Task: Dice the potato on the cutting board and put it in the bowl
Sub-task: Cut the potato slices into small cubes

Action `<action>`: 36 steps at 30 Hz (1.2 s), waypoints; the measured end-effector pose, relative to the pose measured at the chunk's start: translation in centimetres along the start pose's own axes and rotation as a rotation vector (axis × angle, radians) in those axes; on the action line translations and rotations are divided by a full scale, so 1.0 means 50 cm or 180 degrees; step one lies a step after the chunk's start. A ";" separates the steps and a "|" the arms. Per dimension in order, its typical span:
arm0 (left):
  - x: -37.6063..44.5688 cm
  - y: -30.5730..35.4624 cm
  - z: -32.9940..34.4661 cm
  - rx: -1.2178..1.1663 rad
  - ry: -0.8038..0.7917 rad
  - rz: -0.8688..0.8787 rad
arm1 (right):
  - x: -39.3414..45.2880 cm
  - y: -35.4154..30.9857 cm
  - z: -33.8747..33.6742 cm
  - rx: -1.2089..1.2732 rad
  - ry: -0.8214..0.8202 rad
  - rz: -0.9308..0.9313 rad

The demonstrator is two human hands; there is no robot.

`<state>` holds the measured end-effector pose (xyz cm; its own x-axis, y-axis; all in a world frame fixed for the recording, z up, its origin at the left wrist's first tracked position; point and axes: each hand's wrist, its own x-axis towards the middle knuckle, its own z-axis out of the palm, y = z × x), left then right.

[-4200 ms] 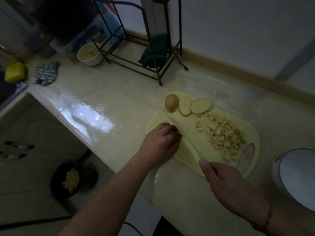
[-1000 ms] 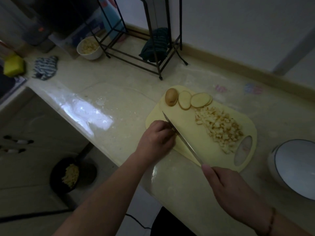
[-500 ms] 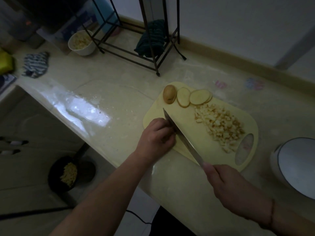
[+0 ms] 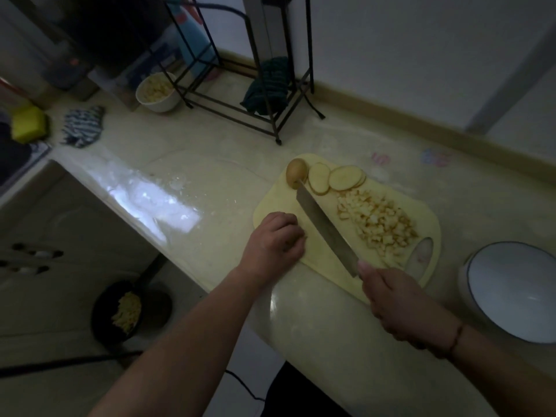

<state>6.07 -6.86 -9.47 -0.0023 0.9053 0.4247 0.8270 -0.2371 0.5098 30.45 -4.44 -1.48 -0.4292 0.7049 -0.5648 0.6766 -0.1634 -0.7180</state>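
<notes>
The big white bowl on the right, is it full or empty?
Empty: the big white bowl shows only a bare inside, and the diced potato lies on the cutting board.

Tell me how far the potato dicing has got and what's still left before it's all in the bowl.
Done: a pile of diced potato lies on the cutting board. In hand: the right hand grips the knife; the left hand rests on the board's near edge. Left: the round slices and the potato end are uncut, and the white bowl beside the board is empty.

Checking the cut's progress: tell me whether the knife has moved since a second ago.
Yes. The knife has swung away from the left hand, its tip now at the potato end on the cutting board.
</notes>
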 end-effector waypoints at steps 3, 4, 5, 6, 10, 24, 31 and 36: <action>0.001 0.006 -0.009 0.0102 -0.0038 0.0002 | -0.007 -0.016 0.015 -0.0185 0.0072 -0.0145; -0.001 0.007 -0.012 0.0135 -0.0047 0.0000 | -0.011 -0.021 0.020 -0.0251 0.0079 -0.0219; -0.004 0.010 -0.015 0.0145 -0.0038 -0.0023 | -0.015 -0.024 0.025 -0.0351 0.0093 -0.0296; -0.007 0.013 -0.017 0.0146 -0.0022 -0.0061 | -0.018 -0.027 0.029 -0.0465 0.0110 -0.0373; -0.017 0.018 -0.022 0.0224 -0.0164 -0.0133 | -0.019 -0.030 0.045 -0.0730 0.0190 -0.0662; -0.011 0.019 -0.018 0.0315 -0.0322 -0.0328 | -0.031 -0.018 0.045 -0.0863 0.0111 -0.0600; -0.009 0.020 -0.019 0.0250 -0.0209 -0.0347 | -0.004 -0.037 0.058 -0.0801 -0.0003 -0.0534; -0.007 0.018 -0.025 0.0288 -0.0227 -0.0112 | 0.009 -0.037 0.030 -0.0337 -0.0020 -0.0230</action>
<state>6.14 -7.83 -8.23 0.0051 0.9360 0.3519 0.8745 -0.1748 0.4524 28.11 -4.85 -1.00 -0.4825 0.7078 -0.5159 0.7030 -0.0384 -0.7102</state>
